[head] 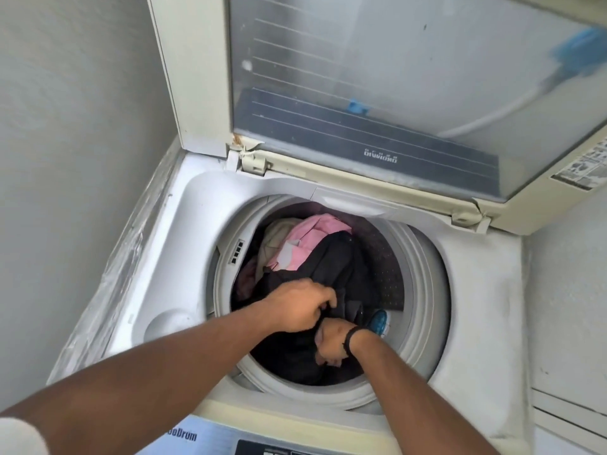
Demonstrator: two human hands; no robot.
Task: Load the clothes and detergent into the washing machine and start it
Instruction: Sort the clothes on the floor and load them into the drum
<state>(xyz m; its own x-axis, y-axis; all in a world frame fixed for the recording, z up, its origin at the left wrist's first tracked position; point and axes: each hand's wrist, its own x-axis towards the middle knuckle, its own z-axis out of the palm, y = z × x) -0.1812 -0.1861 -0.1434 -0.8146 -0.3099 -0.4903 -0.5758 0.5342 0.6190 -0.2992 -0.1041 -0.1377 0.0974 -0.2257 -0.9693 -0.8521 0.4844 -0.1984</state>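
Clothes (331, 267) sit low in washing machine (423, 290) drum, directly under both arms; left hand (300, 307) and right hand (331, 343) both clutch black garment (341, 257).

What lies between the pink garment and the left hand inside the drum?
In the head view, black clothing fills that stretch: it runs from the pink garment down to the left hand, whose fingers curl into it.

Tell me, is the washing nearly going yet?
Not yet. The lid is up, and pink clothes already lie in the drum. Both the left hand and right hand are pushing black clothes in. No detergent shows; starting is left.
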